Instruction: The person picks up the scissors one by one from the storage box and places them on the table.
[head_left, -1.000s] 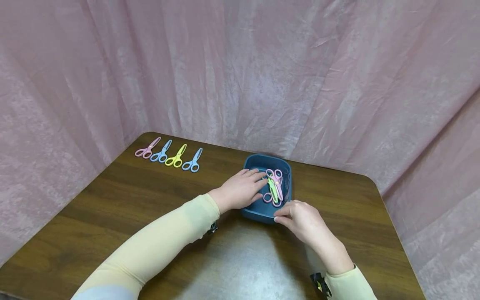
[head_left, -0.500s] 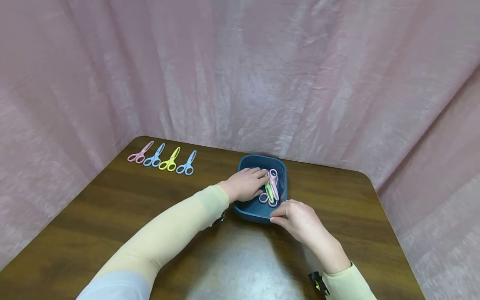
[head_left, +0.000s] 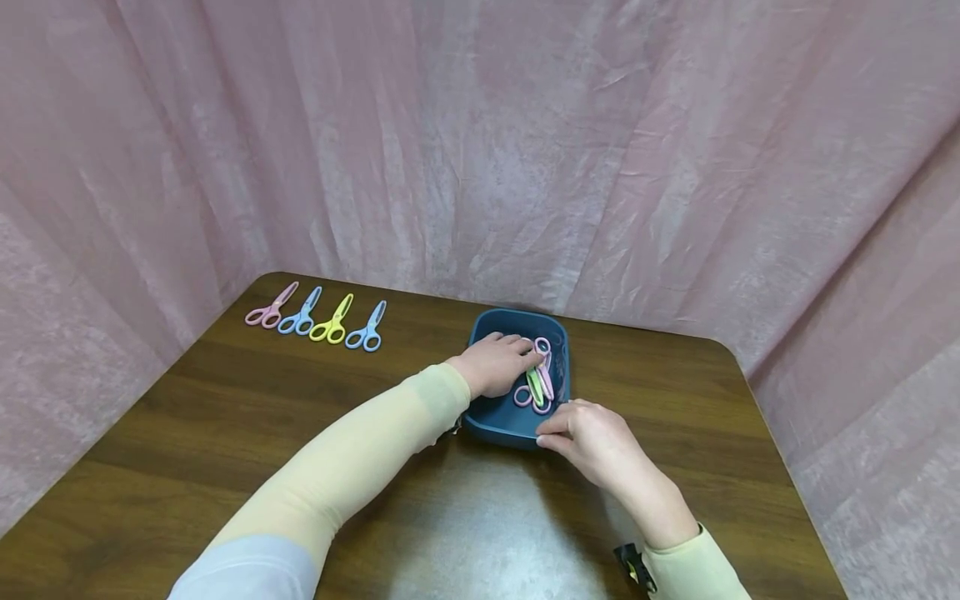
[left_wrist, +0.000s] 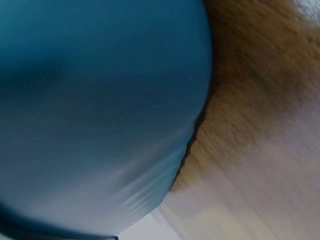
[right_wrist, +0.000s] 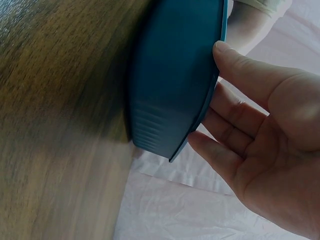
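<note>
A dark blue plastic bin [head_left: 498, 432] stands on the wooden table. Inside it lie pink scissors [head_left: 547, 382] and green scissors [head_left: 535, 388], crossing each other, with further pink handle loops [head_left: 522, 396] beneath. My left hand [head_left: 495, 365] reaches over the bin's left side, its fingers extended over the top of the scissors; its palm side is hidden. The left wrist view holds only the bin's outer wall [left_wrist: 100, 125] and the table. My right hand [head_left: 596, 437] pinches the bin's rim at the near right corner, thumb [right_wrist: 222, 47] at the edge in the right wrist view.
At the back left of the table [head_left: 225, 417], several scissors lie slanted in a row: pink [head_left: 273, 306], blue [head_left: 302, 312], yellow [head_left: 333, 321] and another blue pair [head_left: 367, 327]. A pink curtain [head_left: 450, 150] hangs behind the table and along its sides.
My left hand has shifted slightly to the right over the scissors in the bin. The head view has turned a little to the right; my right hand stays at the bin's corner.
</note>
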